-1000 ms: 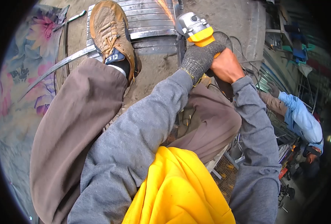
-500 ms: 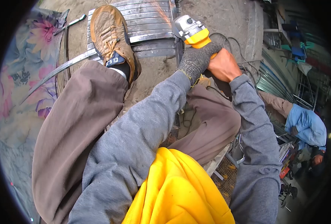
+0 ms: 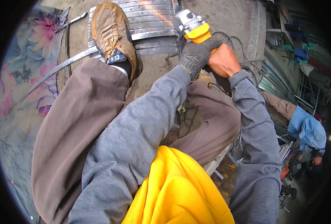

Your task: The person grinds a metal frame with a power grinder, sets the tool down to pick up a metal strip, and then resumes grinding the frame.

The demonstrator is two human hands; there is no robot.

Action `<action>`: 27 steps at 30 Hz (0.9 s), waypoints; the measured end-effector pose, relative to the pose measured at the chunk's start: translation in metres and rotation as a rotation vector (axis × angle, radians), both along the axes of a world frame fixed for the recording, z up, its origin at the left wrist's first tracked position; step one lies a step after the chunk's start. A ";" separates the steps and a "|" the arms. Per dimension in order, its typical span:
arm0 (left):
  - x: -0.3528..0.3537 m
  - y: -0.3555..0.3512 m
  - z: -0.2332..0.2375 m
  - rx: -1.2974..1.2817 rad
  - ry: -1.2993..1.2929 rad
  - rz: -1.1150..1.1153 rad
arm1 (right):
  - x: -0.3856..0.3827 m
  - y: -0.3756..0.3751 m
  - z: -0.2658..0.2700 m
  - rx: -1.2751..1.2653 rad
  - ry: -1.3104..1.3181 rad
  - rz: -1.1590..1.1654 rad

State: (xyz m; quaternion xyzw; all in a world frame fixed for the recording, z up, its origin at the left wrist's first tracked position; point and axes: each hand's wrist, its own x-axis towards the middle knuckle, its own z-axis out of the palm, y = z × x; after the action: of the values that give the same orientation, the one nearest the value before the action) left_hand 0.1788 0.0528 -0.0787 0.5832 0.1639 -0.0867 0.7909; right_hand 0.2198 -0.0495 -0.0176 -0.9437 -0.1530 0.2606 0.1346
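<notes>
A yellow and silver angle grinder is held out in front of me, at the right edge of a slatted metal panel. My left hand, in a dark grey knit glove, wraps around the grinder's yellow body just behind its metal head. Behind it, my bare right hand is closed on the rear of the same tool. Orange sparks stream up and left over the slats. The grinder's disc and its contact with the metal are hidden by the head.
My brown shoe rests at the panel's left side, by a long metal strip. A black cable loops right of the grinder. Floral cloth covers the left. Another person bends at the far right, near stacked metal tubes.
The spark stream is brighter and longer. Both hands keep their hold on the grinder, which appears slightly lower and to the right in view.
</notes>
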 end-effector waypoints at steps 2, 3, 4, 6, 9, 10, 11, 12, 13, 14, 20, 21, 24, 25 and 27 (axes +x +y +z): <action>-0.003 -0.004 -0.003 -0.020 -0.044 0.131 | -0.004 -0.001 0.003 -0.003 -0.018 -0.014; -0.004 -0.002 0.001 -0.060 -0.024 0.153 | -0.006 0.005 0.014 0.038 0.012 -0.019; -0.005 0.000 0.004 -0.099 -0.005 0.176 | -0.008 0.008 0.018 0.078 0.044 -0.027; -0.004 0.004 0.006 -0.084 0.114 0.036 | -0.007 0.008 0.015 0.044 0.036 -0.027; -0.004 0.006 -0.004 0.235 -0.128 -0.017 | -0.004 0.007 0.009 0.002 0.018 -0.005; -0.005 0.005 -0.004 0.249 -0.160 -0.005 | -0.003 0.005 0.007 -0.013 0.020 0.019; -0.006 0.006 0.002 0.263 -0.192 0.008 | -0.005 0.005 0.009 -0.013 0.019 0.020; -0.011 0.009 0.024 0.119 0.002 0.008 | -0.009 0.003 0.011 0.029 0.017 0.035; -0.014 0.012 0.036 -0.025 0.197 0.008 | -0.012 0.003 0.012 0.071 0.017 0.050; -0.014 0.010 0.032 -0.026 0.201 0.010 | -0.013 0.001 0.010 0.071 0.022 0.052; -0.004 -0.004 -0.002 -0.037 -0.009 -0.028 | -0.006 -0.008 0.007 0.057 0.049 -0.088; -0.002 -0.003 0.003 -0.047 0.088 -0.059 | -0.006 -0.008 0.006 0.056 0.045 -0.073; -0.012 -0.006 0.005 0.132 -0.048 -0.034 | -0.011 -0.006 0.014 0.063 0.048 -0.065; -0.014 -0.008 0.003 0.219 -0.114 -0.021 | -0.014 -0.005 0.017 0.071 0.054 -0.075; -0.012 -0.010 0.002 0.212 -0.095 -0.032 | -0.012 -0.011 0.013 0.069 0.056 -0.082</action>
State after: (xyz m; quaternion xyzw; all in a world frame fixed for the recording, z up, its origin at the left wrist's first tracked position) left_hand 0.1672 0.0426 -0.0766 0.6697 0.1252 -0.0535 0.7301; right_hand 0.2077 -0.0602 -0.0045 -0.9363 -0.1193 0.2758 0.1817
